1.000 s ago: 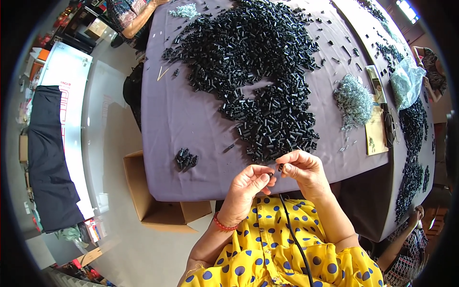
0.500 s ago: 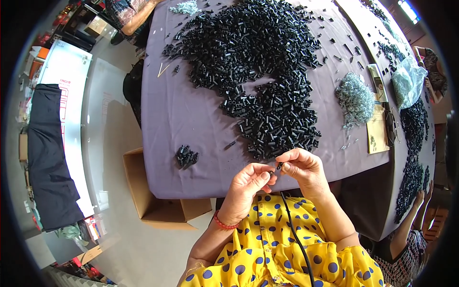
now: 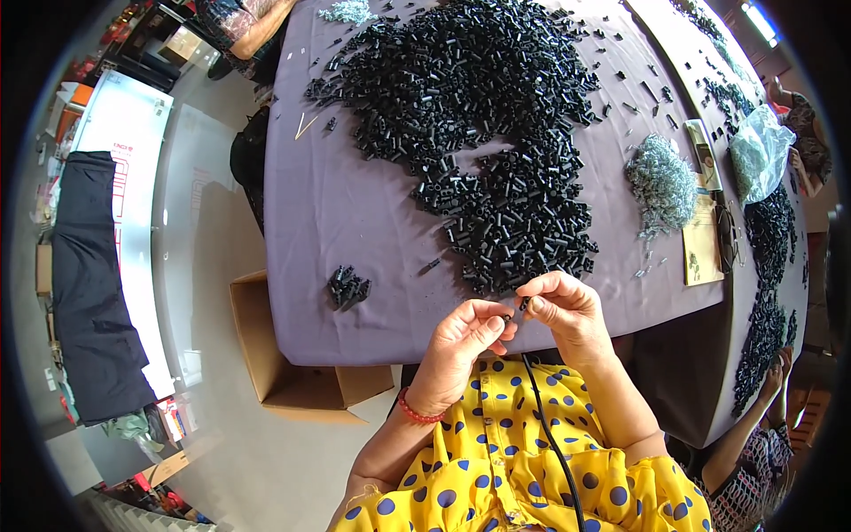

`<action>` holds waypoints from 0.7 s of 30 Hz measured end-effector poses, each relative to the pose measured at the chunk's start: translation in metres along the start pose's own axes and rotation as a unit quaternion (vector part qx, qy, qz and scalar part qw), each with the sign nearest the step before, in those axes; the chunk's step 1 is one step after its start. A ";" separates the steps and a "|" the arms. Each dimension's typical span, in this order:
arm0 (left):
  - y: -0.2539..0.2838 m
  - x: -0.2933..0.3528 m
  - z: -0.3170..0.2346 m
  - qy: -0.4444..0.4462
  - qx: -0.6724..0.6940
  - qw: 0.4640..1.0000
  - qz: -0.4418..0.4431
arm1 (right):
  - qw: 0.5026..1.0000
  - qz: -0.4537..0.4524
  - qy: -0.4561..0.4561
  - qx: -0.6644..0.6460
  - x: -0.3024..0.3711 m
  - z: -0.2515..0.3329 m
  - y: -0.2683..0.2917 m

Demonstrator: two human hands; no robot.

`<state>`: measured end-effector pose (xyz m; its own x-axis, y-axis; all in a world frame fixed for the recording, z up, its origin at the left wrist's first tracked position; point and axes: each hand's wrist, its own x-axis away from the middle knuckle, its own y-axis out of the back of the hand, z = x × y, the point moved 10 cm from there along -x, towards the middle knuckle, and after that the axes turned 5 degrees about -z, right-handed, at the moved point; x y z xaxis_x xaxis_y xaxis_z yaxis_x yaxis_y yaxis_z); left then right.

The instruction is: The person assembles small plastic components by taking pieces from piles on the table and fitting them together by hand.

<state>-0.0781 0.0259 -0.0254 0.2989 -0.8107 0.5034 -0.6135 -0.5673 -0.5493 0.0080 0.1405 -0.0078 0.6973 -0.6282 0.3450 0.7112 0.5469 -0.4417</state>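
Both my hands are raised over the front edge of the table, close together. Between thumb and forefinger, my left hand (image 3: 468,340) pinches a small black plastic part (image 3: 506,319), mostly covered by the fingertips. My right hand (image 3: 567,312) grips another small black part (image 3: 525,303) in the same way. A narrow gap separates the two pieces. Just beyond my fingers spreads a large heap of short black tubular plastic parts (image 3: 496,213). To the left lies a small separate cluster of black parts (image 3: 348,288), and a single black part (image 3: 429,266) rests between cluster and heap.
On the right are a pile of small clear pieces (image 3: 660,188), a yellow card (image 3: 701,241) and eyeglasses (image 3: 728,238). A second table beyond holds more black parts (image 3: 768,284) and a plastic bag (image 3: 761,152). An open cardboard box (image 3: 306,395) stands below the table's left corner. Other people work nearby.
The two hands have drawn slightly apart, and the gap between the black parts looks a little wider. Both pieces are still held.
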 end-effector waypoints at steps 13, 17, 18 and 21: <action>-0.002 0.000 0.000 0.005 0.006 1.000 0.003 | 1.000 -0.003 0.016 0.017 0.000 0.001 -0.001; -0.002 0.000 0.001 -0.001 0.019 1.000 0.012 | 0.999 0.013 0.032 0.034 0.001 0.003 -0.006; -0.002 0.000 0.001 -0.001 0.019 1.000 0.012 | 0.999 0.013 0.032 0.034 0.001 0.002 -0.006; -0.001 0.000 0.002 0.002 0.016 1.000 0.007 | 0.998 0.017 0.047 0.039 0.002 0.003 -0.007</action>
<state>-0.0756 0.0262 -0.0262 0.2869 -0.8180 0.4985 -0.5940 -0.5602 -0.5773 0.0046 0.1376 -0.0017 0.7130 -0.6553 0.2494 0.6939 0.6085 -0.3850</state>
